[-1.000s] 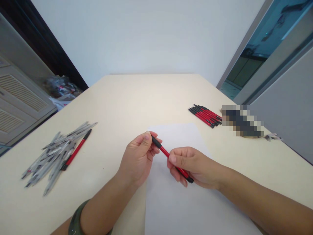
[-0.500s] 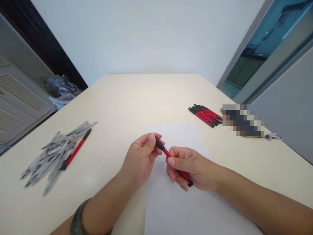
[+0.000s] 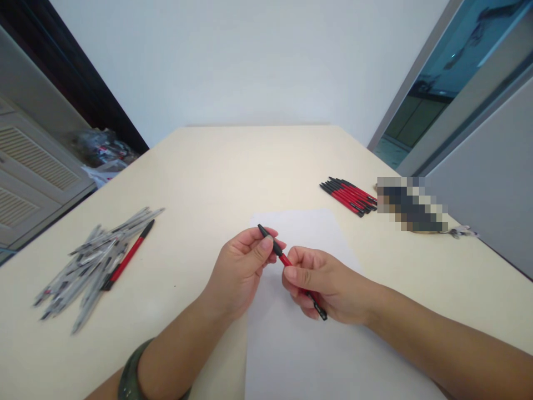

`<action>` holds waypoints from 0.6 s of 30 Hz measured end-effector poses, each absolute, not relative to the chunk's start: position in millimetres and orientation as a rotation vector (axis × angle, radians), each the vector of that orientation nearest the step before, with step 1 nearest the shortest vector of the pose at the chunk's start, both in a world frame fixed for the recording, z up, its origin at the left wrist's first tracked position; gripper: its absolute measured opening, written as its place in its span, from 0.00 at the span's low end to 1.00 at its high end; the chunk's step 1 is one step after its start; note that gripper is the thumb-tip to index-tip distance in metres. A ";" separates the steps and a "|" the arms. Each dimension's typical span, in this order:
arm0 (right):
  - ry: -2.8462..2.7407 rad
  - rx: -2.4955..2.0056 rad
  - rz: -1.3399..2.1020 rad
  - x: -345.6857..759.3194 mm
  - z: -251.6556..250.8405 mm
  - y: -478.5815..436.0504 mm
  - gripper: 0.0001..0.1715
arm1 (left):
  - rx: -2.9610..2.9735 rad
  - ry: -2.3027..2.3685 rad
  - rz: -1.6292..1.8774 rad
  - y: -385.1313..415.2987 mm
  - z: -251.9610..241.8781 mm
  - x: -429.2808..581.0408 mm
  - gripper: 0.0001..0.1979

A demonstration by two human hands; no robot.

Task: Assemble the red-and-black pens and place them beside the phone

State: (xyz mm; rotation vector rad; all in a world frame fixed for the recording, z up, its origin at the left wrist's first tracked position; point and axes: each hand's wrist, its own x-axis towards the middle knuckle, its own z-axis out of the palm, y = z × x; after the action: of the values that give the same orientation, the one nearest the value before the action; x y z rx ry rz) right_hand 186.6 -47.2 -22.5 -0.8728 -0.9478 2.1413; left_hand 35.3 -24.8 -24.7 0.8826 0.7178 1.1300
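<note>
Between my two hands is a red pen [image 3: 284, 259] with black ends, slanting from upper left to lower right above the sheet of white paper [image 3: 291, 355]. My left hand [image 3: 245, 266] pinches its black tip section between thumb and fingers, and the point sticks out past the thumb. My right hand [image 3: 318, 283] is closed round the red barrel, whose middle is covered by the fingers. The pen's black back end shows below that hand.
At left lies a loose pile of clear pens [image 3: 94, 261], with one red pen [image 3: 129, 255] along its right side. Several red and black pens [image 3: 350, 195] form a row at right. Beside them is a blurred-out dark object [image 3: 412, 208]. A white wall [image 3: 258, 61] borders the far table edge.
My left thumb has slid down the black section, so the pen's point now shows beyond it. The pen has turned slightly in my right hand.
</note>
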 end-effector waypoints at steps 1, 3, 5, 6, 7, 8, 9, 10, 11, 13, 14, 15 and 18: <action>-0.960 -0.867 2.143 186.2 -23.0 -47.0 0.14 | 0.886 0.728 1.137 -24.7 -24.5 36.0 0.04; -0.975 -0.872 2.151 185.5 -22.4 -46.1 0.13 | 0.881 0.730 1.131 -24.5 -23.9 37.3 0.03; -0.979 -0.880 2.162 184.7 -20.8 -45.0 0.15 | 0.864 0.725 1.118 -24.3 -23.3 38.0 0.03; -0.979 -0.885 2.162 184.5 -20.2 -44.5 0.17 | 0.855 0.730 1.117 -24.2 -23.1 38.1 0.03; -0.975 -0.892 2.159 184.4 -20.1 -44.2 0.18 | 0.850 0.739 1.121 -24.2 -23.1 38.0 0.04; -0.971 -0.904 2.150 184.4 -20.5 -44.2 0.17 | 0.851 0.750 1.129 -24.2 -23.2 37.7 0.04; -0.966 -0.916 2.134 184.5 -21.4 -44.3 0.16 | 0.857 0.760 1.142 -24.2 -23.4 37.4 0.04; -0.962 -0.924 2.114 184.6 -22.7 -44.6 0.13 | 0.866 0.764 1.152 -24.2 -23.6 37.1 0.04; -0.962 -0.923 2.101 184.7 -24.0 -44.9 0.12 | 0.874 0.764 1.155 -24.3 -23.9 36.9 0.04; -0.966 -0.905 2.103 184.7 -26.0 -45.5 0.12 | 0.881 0.762 1.151 -24.3 -24.1 36.9 0.04; -0.971 -0.891 2.115 184.5 -26.3 -45.7 0.13 | 0.880 0.761 1.146 -24.3 -24.0 37.1 0.04; -0.969 -0.878 2.133 184.2 -26.1 -45.8 0.12 | 0.875 0.758 1.137 -24.3 -23.8 37.3 0.04; -0.949 -0.882 2.169 183.1 -23.8 -45.6 0.16 | 0.857 0.753 1.131 -24.0 -23.4 37.5 0.04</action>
State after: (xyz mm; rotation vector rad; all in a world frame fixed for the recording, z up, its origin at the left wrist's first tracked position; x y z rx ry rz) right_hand 183.1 -45.6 -23.8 -0.8816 -0.9487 2.1693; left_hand 37.5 -24.0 -23.4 0.8573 0.7534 1.1307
